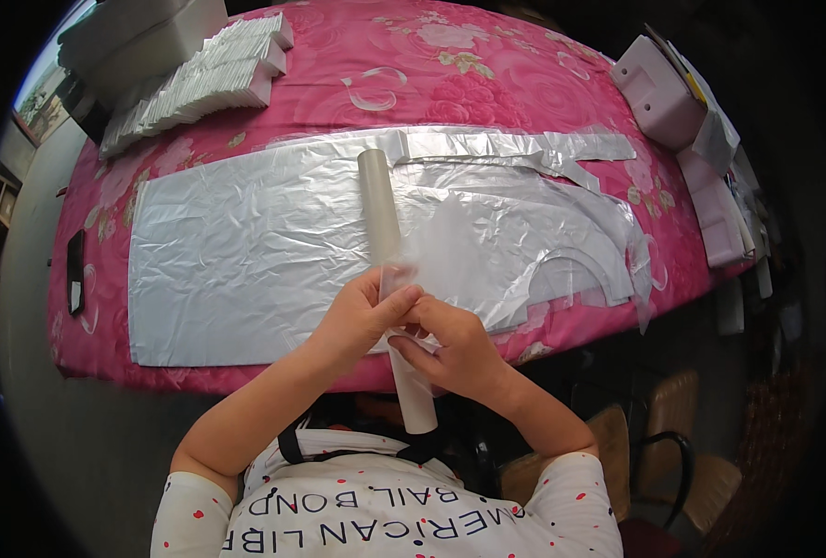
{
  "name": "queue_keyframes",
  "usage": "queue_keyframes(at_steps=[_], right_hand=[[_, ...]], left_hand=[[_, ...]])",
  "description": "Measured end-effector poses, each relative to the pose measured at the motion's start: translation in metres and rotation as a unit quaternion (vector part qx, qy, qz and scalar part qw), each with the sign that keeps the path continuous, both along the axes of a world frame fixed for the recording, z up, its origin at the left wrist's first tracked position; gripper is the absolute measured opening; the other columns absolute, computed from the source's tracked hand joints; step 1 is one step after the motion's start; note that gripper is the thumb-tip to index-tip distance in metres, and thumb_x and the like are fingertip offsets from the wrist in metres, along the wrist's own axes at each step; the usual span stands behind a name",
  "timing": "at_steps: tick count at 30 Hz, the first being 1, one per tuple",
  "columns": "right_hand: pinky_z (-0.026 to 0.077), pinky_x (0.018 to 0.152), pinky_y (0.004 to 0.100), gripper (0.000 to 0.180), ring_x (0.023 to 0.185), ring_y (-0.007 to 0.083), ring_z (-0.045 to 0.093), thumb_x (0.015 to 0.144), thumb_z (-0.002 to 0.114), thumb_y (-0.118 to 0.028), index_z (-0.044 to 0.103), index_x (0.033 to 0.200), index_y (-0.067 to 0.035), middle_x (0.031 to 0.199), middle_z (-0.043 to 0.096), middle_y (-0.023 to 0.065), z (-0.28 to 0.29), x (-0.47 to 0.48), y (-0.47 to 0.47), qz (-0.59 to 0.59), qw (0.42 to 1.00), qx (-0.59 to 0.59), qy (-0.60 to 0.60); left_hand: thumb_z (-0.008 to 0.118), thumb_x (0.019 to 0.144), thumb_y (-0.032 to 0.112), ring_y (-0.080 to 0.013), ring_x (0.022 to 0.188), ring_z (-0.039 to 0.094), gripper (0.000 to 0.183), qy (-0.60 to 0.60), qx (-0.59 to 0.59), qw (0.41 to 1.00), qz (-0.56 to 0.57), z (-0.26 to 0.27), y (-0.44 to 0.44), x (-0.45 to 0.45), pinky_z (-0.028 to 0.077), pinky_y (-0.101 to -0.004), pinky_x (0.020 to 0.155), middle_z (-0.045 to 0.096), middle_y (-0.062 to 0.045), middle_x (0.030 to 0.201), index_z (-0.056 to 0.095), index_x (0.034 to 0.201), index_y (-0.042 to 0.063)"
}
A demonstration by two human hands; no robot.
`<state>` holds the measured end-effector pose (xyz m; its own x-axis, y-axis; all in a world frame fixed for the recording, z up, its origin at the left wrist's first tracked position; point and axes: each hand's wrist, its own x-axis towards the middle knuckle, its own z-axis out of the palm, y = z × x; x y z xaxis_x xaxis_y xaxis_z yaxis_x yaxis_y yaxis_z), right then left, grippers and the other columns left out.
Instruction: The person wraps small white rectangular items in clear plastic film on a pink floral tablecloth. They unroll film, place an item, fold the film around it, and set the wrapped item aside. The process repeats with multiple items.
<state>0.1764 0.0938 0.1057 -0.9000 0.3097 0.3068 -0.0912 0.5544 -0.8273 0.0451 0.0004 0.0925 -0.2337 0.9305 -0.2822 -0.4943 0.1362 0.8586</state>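
A long pale tube (379, 202) lies crosswise over a stack of flat, silvery-white plastic bags (224, 265). Its near end sticks out past the table edge, toward my shirt. Above the tube, my left hand (360, 314) pinches thin translucent plastic film (444, 244) between thumb and fingers. My right hand (458, 342) meets it from the other side, its fingertips also closed on the film. The film spreads from my fingers over the bags to the right. Part of the tube is hidden beneath both hands. A curved cut-out shows at the bags' right end.
A pink floral cloth (454, 91) covers the table. Folded white packets (203, 80) stand in rows at the back left, beside a pale box (148, 42). A dark phone-like object (75, 272) lies at the left edge. Pale foam blocks (657, 91) line the right edge; chairs (671, 411) stand beyond.
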Motion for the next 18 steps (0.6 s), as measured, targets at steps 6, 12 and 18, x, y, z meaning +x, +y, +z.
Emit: queue_keyframes(at_steps=[6,12,18], right_hand=[[0.049,0.072,0.0343,0.028,0.084,0.0281,0.06,0.074,0.069,-0.013,0.059,0.099,-0.003,0.095,0.061,0.0121,0.007,0.018,-0.017,-0.007,0.994,0.109,-0.008],[0.048,0.062,0.0353,0.041,0.075,0.0285,0.061,0.075,0.069,-0.036,0.06,0.092,0.0,0.081,0.062,0.0125,-0.013,0.051,-0.031,-0.12,0.961,0.108,-0.226],[0.049,0.058,0.0353,0.047,0.063,0.0294,0.063,0.077,0.065,-0.043,0.06,0.083,0.003,0.068,0.063,0.0161,-0.026,0.05,-0.051,-0.084,0.92,-0.097,-0.371]], left_hand=[[0.062,0.084,0.015,-0.0128,0.076,0.06,0.017,0.057,-0.143,0.985,0.084,-0.024,-0.091,-0.109,0.049,-0.0274,0.067,0.061,-0.005,0.084,0.059,0.095,0.003],[0.06,0.081,0.003,-0.012,0.078,0.059,0.022,0.199,-0.239,0.938,0.154,-0.027,-0.19,-0.195,0.048,-0.0245,0.07,0.06,-0.006,0.09,0.056,0.102,0.0],[0.059,0.073,-0.003,-0.0261,0.1,0.055,0.037,0.747,-0.23,0.614,0.113,0.013,-0.155,-0.163,0.044,-0.0342,0.085,0.057,-0.013,0.109,0.054,0.11,-0.002]])
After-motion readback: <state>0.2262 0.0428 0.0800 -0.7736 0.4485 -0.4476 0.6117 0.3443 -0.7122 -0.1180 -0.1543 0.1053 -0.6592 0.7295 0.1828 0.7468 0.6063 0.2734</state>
